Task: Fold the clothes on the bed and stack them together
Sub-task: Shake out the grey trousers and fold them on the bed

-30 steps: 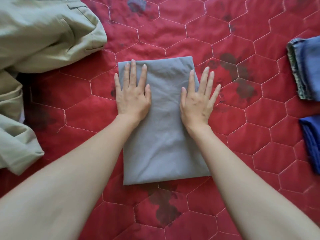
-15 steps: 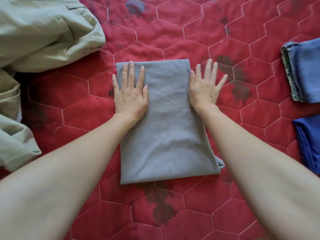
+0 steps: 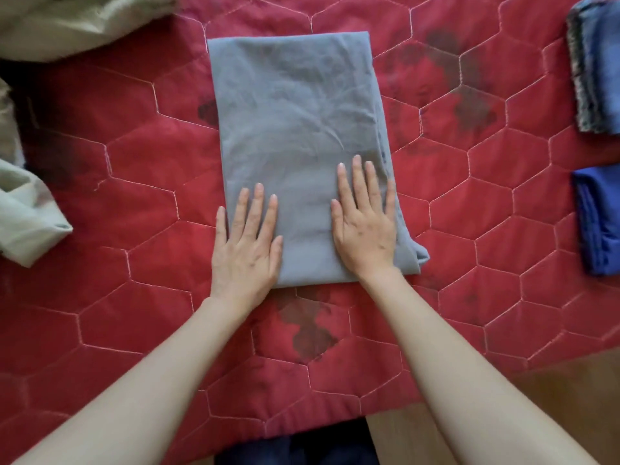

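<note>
Folded grey garment [image 3: 295,139], a neat rectangle with light creases, lying flat in the middle of the bed [image 3: 127,182] on a red quilt stitched in hexagons and marked with dark blotches. Left hand [image 3: 246,243] flat, fingers straight and slightly spread, pressing the near left corner of the garment, little finger and outer edge of the palm over the quilt just beside the cloth. Right hand [image 3: 365,223] likewise flat and straight-fingered, pressing the near right part of the garment, fingertips pointing away, wholly on the cloth. Small loose fold of grey cloth sticking out at the near right corner, just beside the right wrist. Crumpled beige clothing [image 3: 30,209] bunched along the left edge and the far left corner of the bed, well apart from the grey piece. Folded light blue cloth [image 3: 600,62] with a patterned edge at the far right, and a folded dark blue cloth [image 3: 600,219] nearer on the same side, the two apart from each other. Strip of wooden floor [image 3: 550,391] past the near edge of the bed at lower right
</note>
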